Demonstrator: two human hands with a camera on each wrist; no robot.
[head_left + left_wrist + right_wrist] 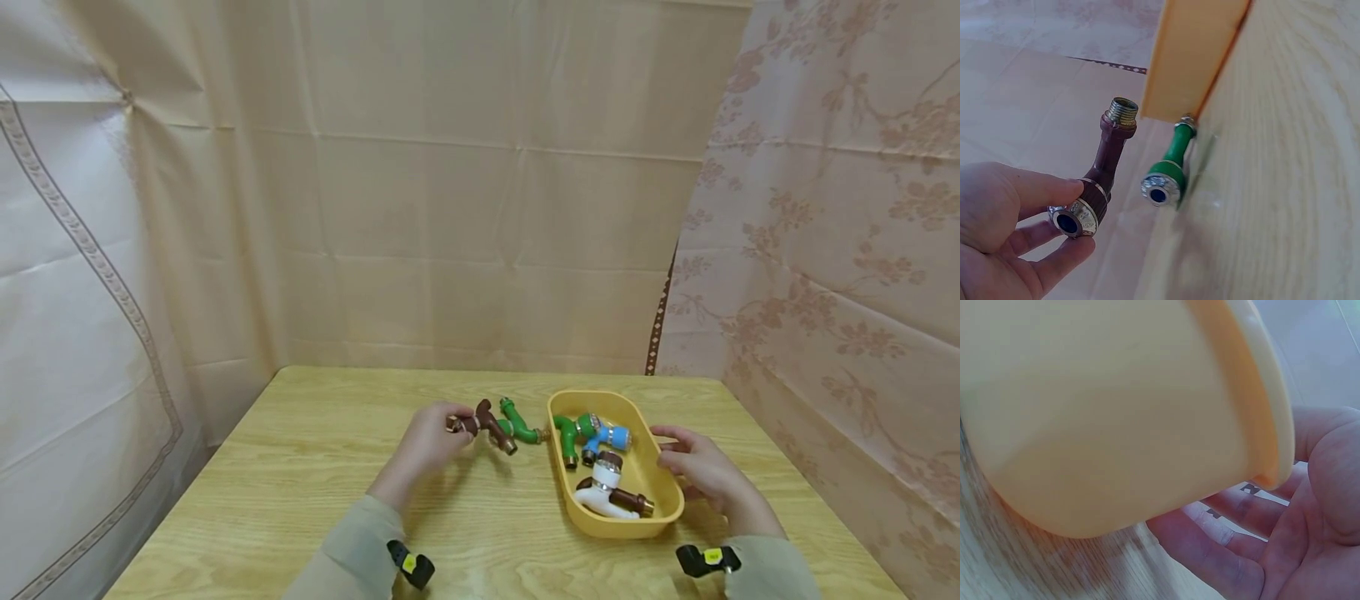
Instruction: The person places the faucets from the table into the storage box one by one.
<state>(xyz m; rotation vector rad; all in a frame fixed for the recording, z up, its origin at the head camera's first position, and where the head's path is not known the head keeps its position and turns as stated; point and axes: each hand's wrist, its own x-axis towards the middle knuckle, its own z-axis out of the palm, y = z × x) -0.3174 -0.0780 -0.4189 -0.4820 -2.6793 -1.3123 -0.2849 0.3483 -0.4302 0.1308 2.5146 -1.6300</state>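
In the head view my left hand [433,437] holds a brown tap [495,427] above the table. The left wrist view shows thumb and fingers pinching its ribbed, silver-ringed knob end, with the brass-threaded end [1122,111] pointing up and away. Just beyond it, a green tap [519,423] lies on the table beside the yellow bin [558,492]. My right hand [705,468] is at the bin's right side, its loosely bent fingers [1210,550] against the outer wall. Inside the bin are a green tap [567,437], a blue tap [617,437], a white tap [600,498] and a brown tap [632,501].
The wood-grain table [300,467] carries the bin on its right half. A beige curtain [465,208] hangs behind the table, and a flowered cloth [840,275] hangs along the right.
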